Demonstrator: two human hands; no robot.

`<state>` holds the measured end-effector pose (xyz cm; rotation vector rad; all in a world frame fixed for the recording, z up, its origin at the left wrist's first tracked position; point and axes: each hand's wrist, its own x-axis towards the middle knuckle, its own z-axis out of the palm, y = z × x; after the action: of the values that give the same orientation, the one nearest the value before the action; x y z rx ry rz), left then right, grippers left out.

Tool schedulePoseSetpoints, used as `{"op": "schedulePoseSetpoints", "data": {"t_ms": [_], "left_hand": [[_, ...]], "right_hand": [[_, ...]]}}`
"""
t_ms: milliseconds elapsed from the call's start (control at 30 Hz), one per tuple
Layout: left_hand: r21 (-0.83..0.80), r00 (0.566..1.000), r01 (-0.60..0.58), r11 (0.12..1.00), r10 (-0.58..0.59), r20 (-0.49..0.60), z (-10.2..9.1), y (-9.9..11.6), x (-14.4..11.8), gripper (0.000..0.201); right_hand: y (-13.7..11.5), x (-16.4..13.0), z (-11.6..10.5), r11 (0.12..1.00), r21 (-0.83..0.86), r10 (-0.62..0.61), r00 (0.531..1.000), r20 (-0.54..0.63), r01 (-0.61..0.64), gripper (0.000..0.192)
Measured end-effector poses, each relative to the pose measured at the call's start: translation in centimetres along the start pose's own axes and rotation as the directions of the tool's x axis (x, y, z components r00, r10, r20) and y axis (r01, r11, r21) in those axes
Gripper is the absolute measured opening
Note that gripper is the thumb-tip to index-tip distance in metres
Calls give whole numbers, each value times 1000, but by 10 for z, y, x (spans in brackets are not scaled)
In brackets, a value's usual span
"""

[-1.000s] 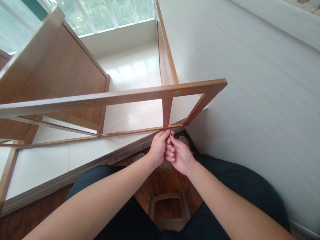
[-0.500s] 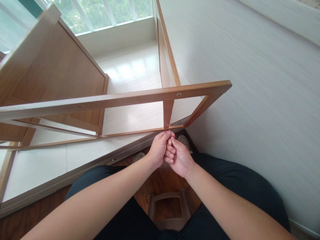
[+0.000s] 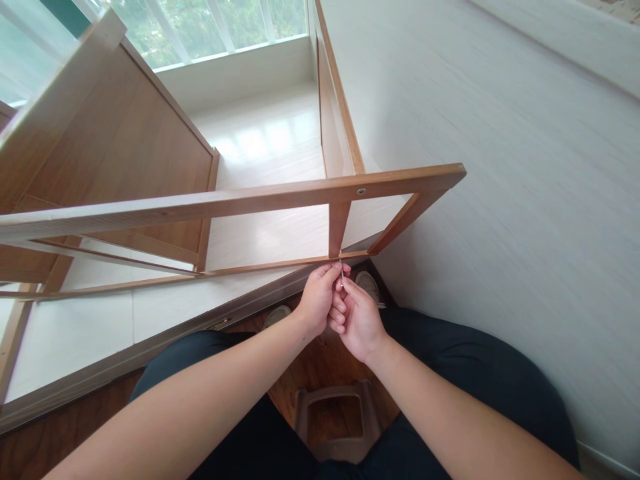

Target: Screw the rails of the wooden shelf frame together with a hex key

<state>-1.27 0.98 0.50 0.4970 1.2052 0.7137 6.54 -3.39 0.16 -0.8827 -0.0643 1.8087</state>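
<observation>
Thin metal rod (image 3: 343,276) held just below the wooden frame (image 3: 260,198).
Left hand (image 3: 319,300) is narrowed, thumb and fingers pinching the rod near the frame's lower edge; right hand (image 3: 361,323), fingers curled, holds the rod's lower end. Tip contact cannot be confirmed.

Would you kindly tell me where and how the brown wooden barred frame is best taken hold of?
I'd grip the brown wooden frame by its straight upper rail, left of the short crossbar, from above: the rail is slim, and the open space beneath should allow wrapping around it. That avoids the left hand and right hand by the lower rail.
</observation>
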Motion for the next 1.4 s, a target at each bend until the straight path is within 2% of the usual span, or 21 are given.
{"op": "schedulePoseSetpoints", "data": {"t_ms": [400,467,533,600,700,867,1000,1067,1133,1300,1400], "left_hand": [[-13,999,-34,999,34,-16,1,-1,2,31],[-16,1000,-27,999,27,-6,1,-2,2,32],[-26,1000,-27,999,27,7,1,-3,2,32],[-54,998,-56,997,57,11,1,-4,4,30],[-114,990,-138,984,138,-7,2,-5,7,27],[-159,985,-174,972,174,-14,3,-5,9,26],[-156,987,-161,975,161,-10,1,-5,8,26],[-143,990,-141,980,143,6,1,-6,8,26],[-123,992,-117,986,121,27,0,-6,7,28],[-63,996,-49,997,53,66,1,-5,6,42],[-39,998,-20,999,22,62,2,-3,4,46]], "right_hand": [[2,0,0,1000,-24,-16,999,-34,16,36],[3,0,0,998,-60,-36,998,-50,33,38],[4,1,-1,979,-183,-103,992,-74,88,40],[4,3,-3,890,-417,-240,967,-85,184,40],[0,6,-7,680,-679,-415,909,-45,277,40],[-8,8,-9,538,-789,-479,878,4,297,36],[-6,7,-10,510,-806,-456,889,43,300,38],[-3,8,-12,525,-794,-450,892,50,308,40],[-1,9,-14,583,-751,-431,901,37,309,41],[4,11,-14,825,-520,-286,958,-40,224,42],[4,10,-10,931,-331,-185,981,-57,156,40]]}}
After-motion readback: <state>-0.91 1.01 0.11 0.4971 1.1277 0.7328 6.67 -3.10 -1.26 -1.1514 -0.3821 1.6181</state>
